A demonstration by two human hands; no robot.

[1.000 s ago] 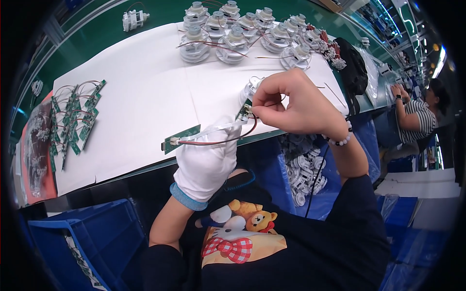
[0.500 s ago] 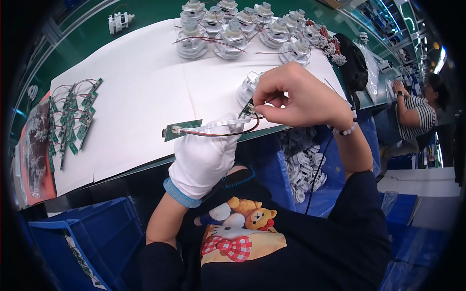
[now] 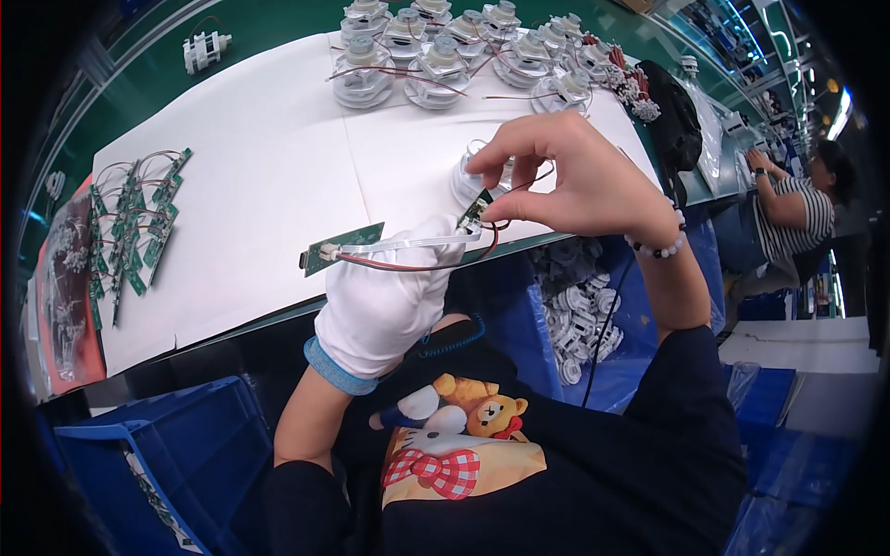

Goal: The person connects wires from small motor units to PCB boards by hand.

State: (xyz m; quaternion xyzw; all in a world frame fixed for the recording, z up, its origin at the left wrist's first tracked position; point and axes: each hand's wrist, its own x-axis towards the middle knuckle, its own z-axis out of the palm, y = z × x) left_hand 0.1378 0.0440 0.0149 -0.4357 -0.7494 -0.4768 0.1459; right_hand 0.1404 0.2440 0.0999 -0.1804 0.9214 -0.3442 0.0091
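My left hand [image 3: 385, 292], in a white glove with a blue cuff, is closed round a small circuit board [image 3: 473, 215] at its fingertips. White, red and black wires [image 3: 408, 243] run from it across the glove to a larger green circuit board [image 3: 348, 248], which juts out left of the hand. My bare right hand [image 3: 570, 171] hovers just right of the small board. Its index finger and thumb are apart, the thumb tip at the board's edge. Behind the fingers stands a white plastic unit [image 3: 466, 181], partly hidden; a thin dark wire [image 3: 533, 185] passes by the right fingers.
Several white round units [image 3: 436, 74] with wires stand at the back of the white sheet [image 3: 250, 176]. Wired green boards [image 3: 134, 222] lie at left. Blue bins [image 3: 167, 463] stand below the table edge, one with white parts [image 3: 584, 315]. A person [image 3: 788, 204] works at far right.
My right index finger has lifted away from the thumb, parting the pinch. My left hand and the larger green board have shifted slightly left and down.
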